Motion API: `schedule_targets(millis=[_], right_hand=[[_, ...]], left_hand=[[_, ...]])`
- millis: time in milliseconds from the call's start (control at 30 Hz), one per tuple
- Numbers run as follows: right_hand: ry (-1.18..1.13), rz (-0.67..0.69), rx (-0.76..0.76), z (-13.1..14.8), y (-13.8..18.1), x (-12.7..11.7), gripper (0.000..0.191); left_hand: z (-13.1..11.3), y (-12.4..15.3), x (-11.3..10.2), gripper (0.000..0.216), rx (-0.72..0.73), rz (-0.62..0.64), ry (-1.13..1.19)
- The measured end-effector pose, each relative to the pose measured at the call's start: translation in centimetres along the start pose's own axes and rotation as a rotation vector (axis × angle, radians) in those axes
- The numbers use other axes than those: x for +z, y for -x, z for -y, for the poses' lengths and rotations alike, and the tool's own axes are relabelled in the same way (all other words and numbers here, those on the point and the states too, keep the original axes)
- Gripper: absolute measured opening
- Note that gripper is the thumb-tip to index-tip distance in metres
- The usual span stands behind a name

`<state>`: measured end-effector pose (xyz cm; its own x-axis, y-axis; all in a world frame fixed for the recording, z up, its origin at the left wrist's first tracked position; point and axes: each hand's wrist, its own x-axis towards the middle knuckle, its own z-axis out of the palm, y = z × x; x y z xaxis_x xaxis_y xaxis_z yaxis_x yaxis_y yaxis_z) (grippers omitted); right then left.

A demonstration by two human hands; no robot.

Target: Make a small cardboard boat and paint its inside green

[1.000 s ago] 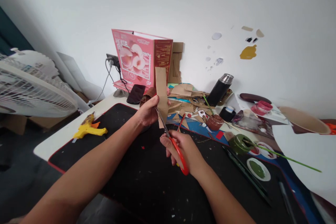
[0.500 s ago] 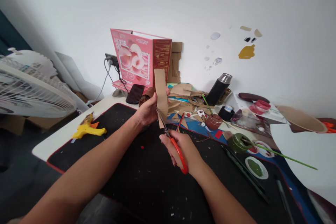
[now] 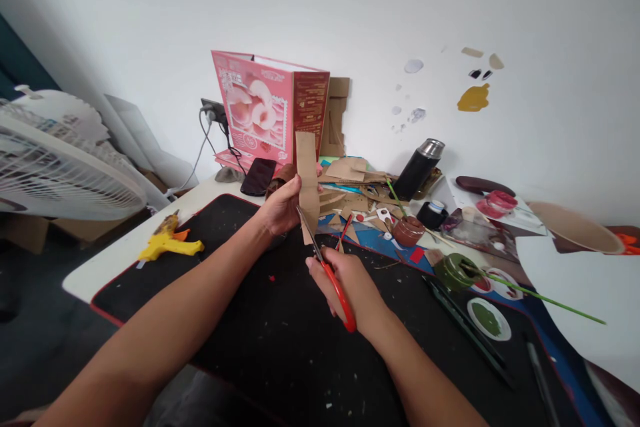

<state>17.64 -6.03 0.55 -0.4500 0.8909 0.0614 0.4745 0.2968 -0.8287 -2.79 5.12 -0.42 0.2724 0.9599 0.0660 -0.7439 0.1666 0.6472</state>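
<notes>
Upright in my left hand [image 3: 283, 207] is a strip of brown cardboard [image 3: 307, 167], the thumb on its near side and the other fingers mostly behind it. My right hand [image 3: 350, 283] grips a pair of scissors [image 3: 336, 290] by its red handles. The metal blades point up and away and lie at the strip's lower part, close to my left hand. How far the blades are apart is hard to see. Behind my left hand, a brown round object [image 3: 281, 178] is partly hidden.
On the left of the black mat [image 3: 280, 347] lies a yellow glue gun [image 3: 171, 240]. A pink box [image 3: 260, 107] and phone [image 3: 259, 176] are behind. Cardboard scraps [image 3: 346, 169], a black flask [image 3: 419, 168] and a green paint jar [image 3: 456, 271] are to the right. A fan [image 3: 65, 167] stands far left.
The view has shifted very slightly. Both hands, the cardboard strip and the scissors keep nearly the same positions.
</notes>
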Motion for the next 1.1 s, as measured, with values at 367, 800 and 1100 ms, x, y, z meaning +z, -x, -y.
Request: schedule_targets(millis=[367,800,1100], right_hand=[[0.001,-0.038,-0.031,-0.6,0.0,0.7,0.028],[0.072,-0.002,0.043,1.2,0.4,-0.2,0.027],[0.096,-0.034,0.039,1.4,0.2,-0.1,0.03]], left_hand=[[-0.2,0.2,0.7,0.029,-0.014,-0.019,0.003],[-0.3,0.2,0.1,0.036,-0.022,0.003,0.011],[-0.3,0.0,-0.1,0.035,-0.022,0.006,-0.016]])
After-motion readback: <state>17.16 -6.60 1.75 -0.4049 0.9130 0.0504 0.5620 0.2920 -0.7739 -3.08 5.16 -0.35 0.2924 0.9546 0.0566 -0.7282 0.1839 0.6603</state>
